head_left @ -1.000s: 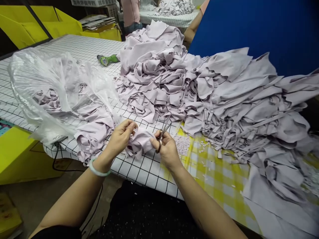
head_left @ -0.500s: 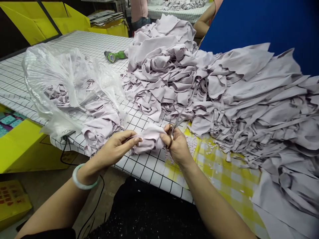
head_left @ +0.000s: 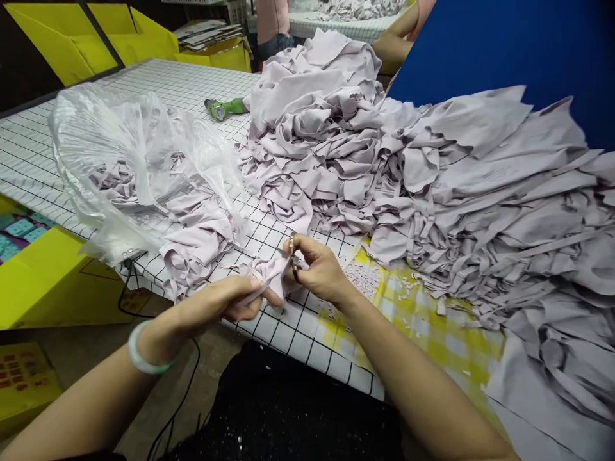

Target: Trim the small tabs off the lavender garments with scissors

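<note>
My left hand, with a pale green bangle on its wrist, pinches a small piece of light mauve fabric above the table's front edge. Scissors are gripped in my right hand, fingers through the handle loops, right beside the fabric. Their blades are mostly hidden behind the hand and cloth. Left of my hands, more mauve fabric spills from the mouth of a clear plastic bag. A big heap of the same fabric rises just beyond them.
Long mauve pieces pile up on the right over a yellow checked cloth strewn with tiny scraps. A green-handled tool lies on the grid-patterned table. Yellow boxes stand at left; another person's arm shows behind.
My right hand has moved left with the scissors, its blades no longer pointing out to the right. My left hand has turned and bunched the fabric, and the hands are closer together.
</note>
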A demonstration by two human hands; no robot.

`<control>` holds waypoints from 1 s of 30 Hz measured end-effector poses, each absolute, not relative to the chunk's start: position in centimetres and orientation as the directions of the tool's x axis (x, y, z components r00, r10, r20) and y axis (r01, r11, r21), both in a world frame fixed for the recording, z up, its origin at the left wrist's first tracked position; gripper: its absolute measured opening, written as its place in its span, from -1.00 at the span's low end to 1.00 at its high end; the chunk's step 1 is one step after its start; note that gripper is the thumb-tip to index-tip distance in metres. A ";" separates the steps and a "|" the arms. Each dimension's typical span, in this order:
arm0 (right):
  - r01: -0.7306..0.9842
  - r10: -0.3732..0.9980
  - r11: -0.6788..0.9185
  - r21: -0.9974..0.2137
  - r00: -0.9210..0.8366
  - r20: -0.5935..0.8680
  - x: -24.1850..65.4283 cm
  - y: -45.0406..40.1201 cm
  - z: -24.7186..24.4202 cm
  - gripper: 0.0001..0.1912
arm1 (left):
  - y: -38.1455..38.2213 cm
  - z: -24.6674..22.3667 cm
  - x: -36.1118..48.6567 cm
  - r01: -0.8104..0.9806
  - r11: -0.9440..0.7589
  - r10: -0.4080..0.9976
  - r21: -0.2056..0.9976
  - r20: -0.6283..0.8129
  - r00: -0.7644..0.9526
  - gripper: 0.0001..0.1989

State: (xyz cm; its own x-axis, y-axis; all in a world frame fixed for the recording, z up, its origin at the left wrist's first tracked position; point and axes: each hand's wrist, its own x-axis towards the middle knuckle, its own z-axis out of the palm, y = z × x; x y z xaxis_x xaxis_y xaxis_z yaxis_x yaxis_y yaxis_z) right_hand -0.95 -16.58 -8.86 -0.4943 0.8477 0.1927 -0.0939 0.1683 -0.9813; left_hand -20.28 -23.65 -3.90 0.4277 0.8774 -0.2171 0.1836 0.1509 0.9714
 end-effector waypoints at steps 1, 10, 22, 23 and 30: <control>-0.106 0.883 0.201 -0.974 -0.410 0.227 -1.3 -16.8 -9.1 -0.81 | -23.9 -4.7 -20.0 0.029 0.295 0.839 0.955 -0.273 0.471 -0.50; -0.217 0.960 0.205 -0.954 -0.145 0.240 -1.4 -19.9 -10.1 -0.81 | -24.8 -6.3 -18.2 -0.369 0.449 0.868 0.814 -0.300 0.395 -0.79; -0.026 0.956 -0.101 -0.995 -0.280 -0.090 0.0 -25.0 -11.6 -0.57 | -23.9 -8.1 -14.8 -0.126 -0.067 0.991 0.990 0.081 0.104 -0.68; 0.108 0.962 -0.022 -0.994 -0.269 -0.050 1.2 -24.8 -11.1 -0.57 | -23.8 -8.5 -14.6 -0.088 -0.096 0.990 0.992 0.104 0.098 -0.69; 0.591 0.945 0.262 -0.763 -0.317 0.079 6.2 -24.6 -9.3 -0.48 | -23.4 -10.2 -13.3 -0.014 -0.181 0.961 0.983 0.180 0.209 -0.69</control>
